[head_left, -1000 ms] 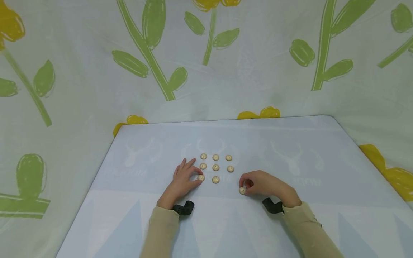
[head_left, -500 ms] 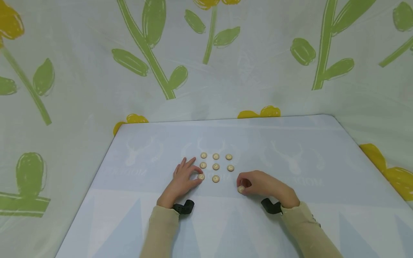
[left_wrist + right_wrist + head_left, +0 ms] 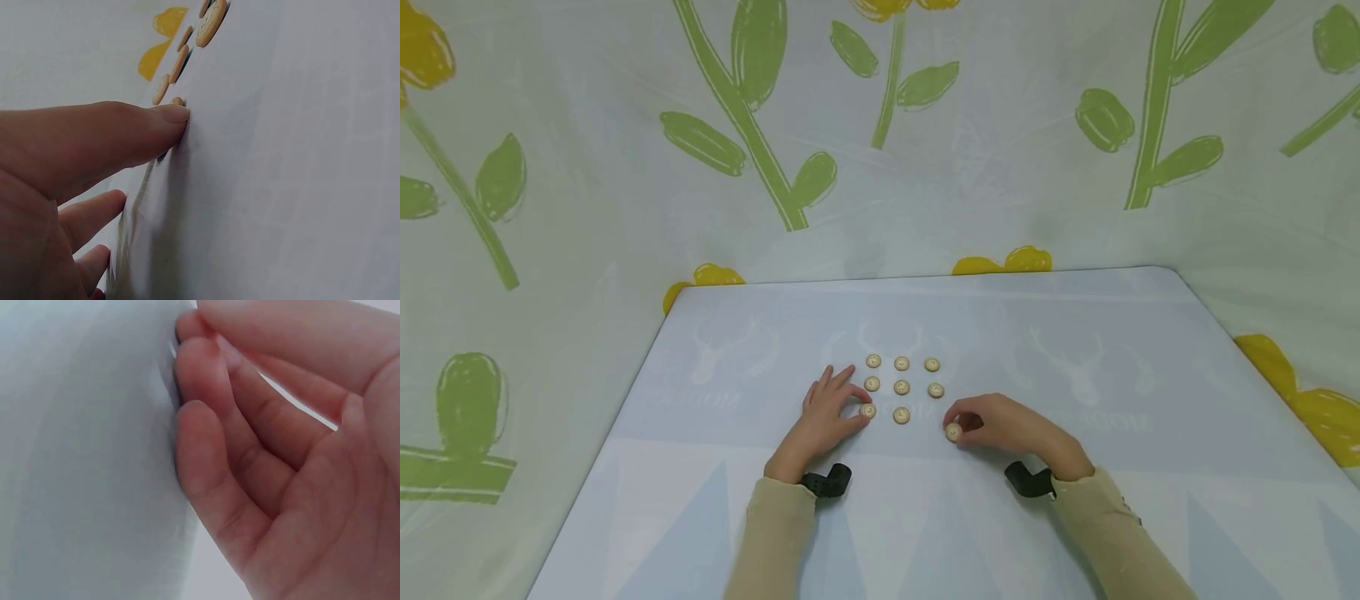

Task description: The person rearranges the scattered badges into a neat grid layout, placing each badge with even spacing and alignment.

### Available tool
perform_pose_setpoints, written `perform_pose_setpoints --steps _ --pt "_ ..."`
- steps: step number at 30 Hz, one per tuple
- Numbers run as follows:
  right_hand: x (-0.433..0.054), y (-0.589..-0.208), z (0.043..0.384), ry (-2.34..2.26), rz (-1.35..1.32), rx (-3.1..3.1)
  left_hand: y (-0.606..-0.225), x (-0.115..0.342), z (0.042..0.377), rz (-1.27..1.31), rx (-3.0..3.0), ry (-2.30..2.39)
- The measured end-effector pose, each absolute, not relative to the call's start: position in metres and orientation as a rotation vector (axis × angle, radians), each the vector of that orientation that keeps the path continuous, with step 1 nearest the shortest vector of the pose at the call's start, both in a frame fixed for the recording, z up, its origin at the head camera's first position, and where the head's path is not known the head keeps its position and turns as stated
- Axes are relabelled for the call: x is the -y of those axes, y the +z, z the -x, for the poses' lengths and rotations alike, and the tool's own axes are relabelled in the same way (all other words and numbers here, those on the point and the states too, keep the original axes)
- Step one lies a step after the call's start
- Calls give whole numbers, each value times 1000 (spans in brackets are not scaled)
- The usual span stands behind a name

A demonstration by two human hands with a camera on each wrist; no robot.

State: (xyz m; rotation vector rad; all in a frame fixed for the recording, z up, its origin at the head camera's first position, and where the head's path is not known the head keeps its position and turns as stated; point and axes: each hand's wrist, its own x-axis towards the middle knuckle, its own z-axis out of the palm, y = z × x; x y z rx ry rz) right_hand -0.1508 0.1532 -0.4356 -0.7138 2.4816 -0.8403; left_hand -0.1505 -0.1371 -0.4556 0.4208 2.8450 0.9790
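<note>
Small round tan wooden buttons lie in rows on the table, among them a back-right button (image 3: pixel 932 364), a centre button (image 3: pixel 902 387) and a front-middle button (image 3: pixel 901 415). My left hand (image 3: pixel 827 415) pinches the front-left button (image 3: pixel 868 411) between thumb and index finger, its other fingers spread out on the table. In the left wrist view the thumb (image 3: pixel 125 134) covers most of that button. To the right of the rows, my right hand (image 3: pixel 1011 427) pinches another button (image 3: pixel 953 432) at the table surface. The right wrist view shows curled fingers (image 3: pixel 203 447) against the table, the button hidden.
The table (image 3: pixel 1060 533) has a pale blue-grey cover printed with deer heads and triangles. Behind it hangs a white cloth (image 3: pixel 1000 192) with green leaves and yellow flowers. A black wrist mount (image 3: pixel 827 482) sits on the left wrist, another mount (image 3: pixel 1030 480) on the right.
My right hand has slid its button left and slightly away from me, closer to the front-middle button. The left hand and the other buttons have stayed in place.
</note>
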Motion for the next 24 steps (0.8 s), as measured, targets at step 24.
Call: perform_pose_setpoints --steps 24 --pt "-131 -446 149 -915 544 -2683 -457 138 152 -437 -2840 987"
